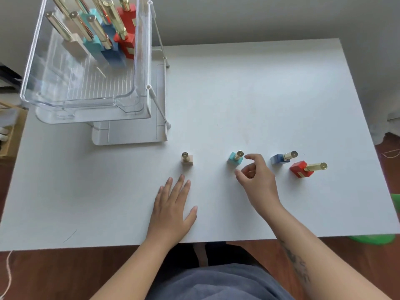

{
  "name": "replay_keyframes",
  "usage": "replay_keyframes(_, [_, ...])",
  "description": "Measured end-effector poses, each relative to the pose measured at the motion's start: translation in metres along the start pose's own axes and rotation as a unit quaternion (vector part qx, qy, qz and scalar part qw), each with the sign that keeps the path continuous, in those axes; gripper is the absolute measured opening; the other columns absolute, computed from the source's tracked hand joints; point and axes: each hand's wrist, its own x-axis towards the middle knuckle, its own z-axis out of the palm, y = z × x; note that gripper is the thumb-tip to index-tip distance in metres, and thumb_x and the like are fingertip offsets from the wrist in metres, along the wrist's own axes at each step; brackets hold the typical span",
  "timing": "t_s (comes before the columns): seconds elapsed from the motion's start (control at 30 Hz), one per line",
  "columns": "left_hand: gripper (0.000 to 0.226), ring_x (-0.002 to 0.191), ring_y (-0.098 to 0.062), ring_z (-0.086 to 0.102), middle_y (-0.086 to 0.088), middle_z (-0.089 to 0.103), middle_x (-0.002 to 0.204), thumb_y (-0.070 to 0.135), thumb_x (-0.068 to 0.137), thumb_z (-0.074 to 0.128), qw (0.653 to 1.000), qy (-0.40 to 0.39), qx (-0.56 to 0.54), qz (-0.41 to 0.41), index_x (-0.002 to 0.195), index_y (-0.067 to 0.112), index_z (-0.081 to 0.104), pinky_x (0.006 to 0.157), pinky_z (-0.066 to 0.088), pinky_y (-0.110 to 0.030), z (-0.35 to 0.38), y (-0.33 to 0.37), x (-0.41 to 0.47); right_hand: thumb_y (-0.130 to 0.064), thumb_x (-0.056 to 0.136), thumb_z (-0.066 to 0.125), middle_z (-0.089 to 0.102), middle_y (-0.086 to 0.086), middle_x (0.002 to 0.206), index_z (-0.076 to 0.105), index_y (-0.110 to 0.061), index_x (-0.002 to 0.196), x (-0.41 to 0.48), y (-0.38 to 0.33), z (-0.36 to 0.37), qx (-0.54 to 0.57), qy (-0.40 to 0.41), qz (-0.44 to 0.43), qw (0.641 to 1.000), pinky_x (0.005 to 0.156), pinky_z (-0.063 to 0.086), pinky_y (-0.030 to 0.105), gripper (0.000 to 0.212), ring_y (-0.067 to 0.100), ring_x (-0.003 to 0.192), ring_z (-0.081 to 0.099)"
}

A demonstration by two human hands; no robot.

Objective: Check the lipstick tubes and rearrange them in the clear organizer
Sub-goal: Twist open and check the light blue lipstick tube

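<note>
Left hand: my left hand [173,204] is lying flat on the white table [259,94], fingers straight and spread, holding nothing. It is resting nearer to me than the clear organizer [86,100] and off to its right.

Right hand: my right hand [257,178] is hovering further right of the organizer, fingers loosely curved, thumb and forefinger apart, gripping nothing. I am seeing one ring on it.

Nearest tube: the teal lipstick tube [234,159] is standing just beside the right fingertips. I cannot tell whether they are touching it.

Loose tubes, counted: four are standing upright on the table outside the organizer, in a row right of it and nearer to me. Going away from the organizer they are the beige tube [186,160], the teal one, the blue tube [279,159] and the red tube [300,169]. Each is wearing one gold cap.

Stored tubes [113,51]: a front row of four is standing at the organizer's far end, beige, teal, blue, red. More are standing behind, but the frame edge is cropping them, so I am not counting them.

Support: one white stand [129,135] is carrying the organizer.
</note>
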Motion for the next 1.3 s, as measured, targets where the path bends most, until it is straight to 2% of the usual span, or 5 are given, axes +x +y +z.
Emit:
replay_keyframes(0.23, [0.068, 0.149, -0.016, -0.003, 0.007, 0.012, 0.162, 0.045, 0.091, 0.048, 1.0, 0.003, -0.026, -0.016, 0.151, 0.024, 0.025, 0.118, -0.006, -0.033, -0.005, 0.009, 0.001, -0.026, 0.089, 0.064, 0.061, -0.007, 0.08, 0.056, -0.039, 0.092, 0.016, -0.006, -0.001, -0.036, -0.02, -0.018, 0.999, 0.05, 0.04, 0.006, 0.016, -0.007, 0.061, 0.053])
replay_keyframes(0.47, [0.06, 0.133, -0.003, 0.028, 0.013, 0.046, 0.141, 0.043, 0.091, 0.058, 0.981, 0.032, -0.191, 0.008, 0.145, 0.023, 0.039, 0.104, 0.029, -0.019, -0.039, 0.045, 0.018, -0.023, 0.088, 0.065, 0.065, -0.007, 0.082, 0.06, -0.037, 0.086, 0.011, -0.022, -0.022, -0.028, -0.103, -0.026, 0.994, 0.067, 0.052, 0.029, 0.015, 0.014, 0.069, 0.064])
replay_keyframes(0.73, [0.024, 0.103, 0.007, 0.057, 0.036, 0.061, 0.106, 0.034, 0.087, 0.07, 0.894, -0.005, -0.447, -0.026, 0.11, 0.041, 0.065, 0.087, 0.05, -0.02, -0.085, 0.078, 0.055, -0.025, 0.087, 0.069, 0.067, -0.021, 0.083, 0.067, -0.031, 0.085, 0.005, -0.06, -0.051, -0.031, -0.207, -0.051, 0.977, 0.057, 0.042, 0.006, 0.007, -0.006, 0.065, 0.058])
replay_keyframes(0.93, [0.018, 0.092, 0.0, 0.067, 0.017, 0.074, 0.092, 0.032, 0.084, 0.074, 0.854, -0.031, -0.518, -0.043, 0.1, 0.036, 0.069, 0.076, 0.05, -0.013, -0.09, 0.079, 0.055, -0.027, 0.087, 0.07, 0.065, -0.029, 0.071, 0.068, -0.032, 0.085, -0.002, -0.071, -0.054, -0.014, -0.234, -0.064, 0.97, 0.052, 0.037, 0.002, 0.006, -0.01, 0.062, 0.056])
replay_keyframes(1.3, [0.019, 0.093, -0.004, 0.07, 0.012, 0.076, 0.095, 0.02, 0.084, 0.074, 0.829, 0.018, -0.559, -0.019, 0.101, 0.03, 0.071, 0.075, 0.05, -0.011, -0.137, 0.069, 0.06, -0.022, 0.092, 0.064, 0.069, -0.011, 0.117, 0.055, -0.029, 0.131, 0.005, -0.135, -0.056, 0.154, -0.198, -0.154, 0.956, 0.092, 0.053, 0.025, 0.041, 0.007, 0.108, 0.065])
